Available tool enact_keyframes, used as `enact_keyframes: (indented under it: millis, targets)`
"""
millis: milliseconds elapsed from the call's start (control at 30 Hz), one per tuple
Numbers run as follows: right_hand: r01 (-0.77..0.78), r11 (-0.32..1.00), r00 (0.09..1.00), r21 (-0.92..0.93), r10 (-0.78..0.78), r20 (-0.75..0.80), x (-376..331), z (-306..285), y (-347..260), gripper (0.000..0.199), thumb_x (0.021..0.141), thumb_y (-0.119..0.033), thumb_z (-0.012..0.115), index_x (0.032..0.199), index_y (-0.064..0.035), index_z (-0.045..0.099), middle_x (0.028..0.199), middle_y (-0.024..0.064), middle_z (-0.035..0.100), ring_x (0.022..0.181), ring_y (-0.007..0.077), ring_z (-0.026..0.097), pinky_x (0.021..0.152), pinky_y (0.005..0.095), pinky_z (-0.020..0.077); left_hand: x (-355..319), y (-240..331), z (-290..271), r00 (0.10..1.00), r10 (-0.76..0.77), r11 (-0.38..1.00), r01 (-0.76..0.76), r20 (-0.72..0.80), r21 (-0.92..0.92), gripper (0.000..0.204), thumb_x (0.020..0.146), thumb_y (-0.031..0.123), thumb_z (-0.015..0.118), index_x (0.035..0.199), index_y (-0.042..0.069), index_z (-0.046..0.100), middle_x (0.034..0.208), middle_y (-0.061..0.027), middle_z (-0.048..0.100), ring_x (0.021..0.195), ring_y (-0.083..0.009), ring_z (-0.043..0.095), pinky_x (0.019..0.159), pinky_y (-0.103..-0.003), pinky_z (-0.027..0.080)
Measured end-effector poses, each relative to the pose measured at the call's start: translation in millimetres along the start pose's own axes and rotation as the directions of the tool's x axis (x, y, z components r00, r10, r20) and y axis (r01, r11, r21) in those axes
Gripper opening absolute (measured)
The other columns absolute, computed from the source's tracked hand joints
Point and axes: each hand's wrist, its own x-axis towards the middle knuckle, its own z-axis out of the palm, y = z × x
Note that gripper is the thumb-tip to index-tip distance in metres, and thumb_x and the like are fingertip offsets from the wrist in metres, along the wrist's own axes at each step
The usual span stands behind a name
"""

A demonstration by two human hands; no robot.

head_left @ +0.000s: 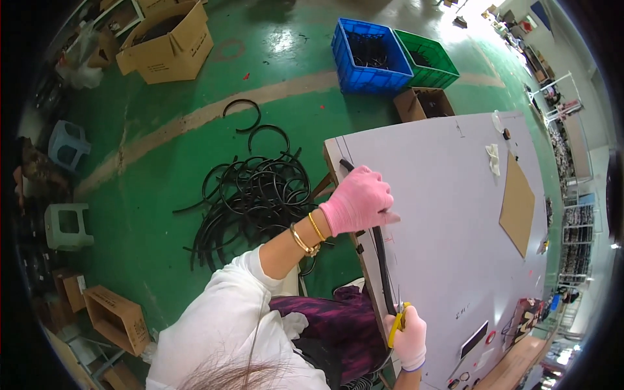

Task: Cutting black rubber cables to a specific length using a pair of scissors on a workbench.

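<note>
1. The black hose point(382, 260) runs under the pink-gloved left hand point(357, 200), so the stretch beneath the palm is hidden.
2. The yellow-handled cutter point(396, 323) is mostly covered by the white-gloved right hand point(409, 338); its blades are too small to make out.
3. The contents of the blue crate point(367, 58) and green crate point(427, 60) are dark and unclear.
4. Small items at the bench's point(448, 214) lower corner are too small to identify.
5. The right forearm is cut off by the lower edge.
</note>
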Motion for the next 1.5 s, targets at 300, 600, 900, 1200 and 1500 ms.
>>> enact_keyframes:
  millis: [300, 600, 900, 1200, 1500]
  targets:
    - [0.001, 1.000, 1.000, 0.004, -0.001, 0.031, 26, 7, 3, 0.017, 0.088, -0.003, 0.069, 0.097, 0.0048, 0.057, 0.065, 0.0081, 0.058, 0.060, 0.0112, 0.058, 0.057, 0.0264, 0.0479, 17, -44, -7, 1.000, -0.013, 0.994, 0.010, -0.025, -0.108, 0.034, 0.078, 0.036, 0.073, 0.056, 0.010, 0.063, 0.069, -0.0025, 0.059, 0.084, -0.0237, 0.060, 0.088, -0.038, 0.045]
    - [-0.035, 0.999, 0.996, 0.040, 0.031, 0.085, 31, 6, 7, 0.011, 0.090, 0.003, 0.063, 0.097, 0.0055, 0.056, 0.069, 0.0064, 0.061, 0.062, 0.0108, 0.062, 0.057, 0.0254, 0.0488, 6, -52, -10, 1.000, -0.021, 1.000, 0.021, -0.006, -0.005, 0.023, 0.078, 0.026, 0.065, 0.060, 0.012, 0.067, 0.072, -0.0029, 0.062, 0.086, -0.0223, 0.061, 0.089, -0.038, 0.046]
    - [-0.047, 0.996, 0.996, 0.080, 0.041, 0.079, 35, 8, 9, 0.011, 0.090, 0.001, 0.062, 0.099, 0.0056, 0.057, 0.071, 0.0073, 0.064, 0.060, 0.0112, 0.062, 0.056, 0.0252, 0.0491, 9, -54, -10, 0.999, -0.028, 0.999, 0.029, -0.035, 0.019, 0.023, 0.080, 0.025, 0.064, 0.061, 0.012, 0.067, 0.073, -0.0026, 0.062, 0.085, -0.0219, 0.061, 0.089, -0.039, 0.047]
    - [-0.065, 0.996, 0.993, 0.061, 0.058, 0.101, 37, 6, 4, 0.013, 0.089, 0.001, 0.063, 0.100, 0.0061, 0.057, 0.073, 0.0081, 0.065, 0.060, 0.0119, 0.063, 0.056, 0.0259, 0.0505, 6, -56, -11, 0.998, -0.029, 0.999, 0.030, -0.052, 0.019, 0.023, 0.081, 0.026, 0.062, 0.062, 0.013, 0.069, 0.073, -0.0018, 0.063, 0.087, -0.0206, 0.062, 0.090, -0.039, 0.047]
    - [-0.061, 0.995, 0.993, 0.080, 0.053, 0.101, 38, 8, 8, 0.014, 0.087, 0.003, 0.064, 0.098, 0.0068, 0.056, 0.070, 0.0071, 0.062, 0.060, 0.0115, 0.062, 0.056, 0.0255, 0.0497, 7, -58, -10, 0.997, -0.022, 1.000, 0.024, -0.071, 0.019, 0.023, 0.079, 0.025, 0.063, 0.061, 0.013, 0.069, 0.071, -0.0022, 0.062, 0.084, -0.0210, 0.062, 0.088, -0.039, 0.047]
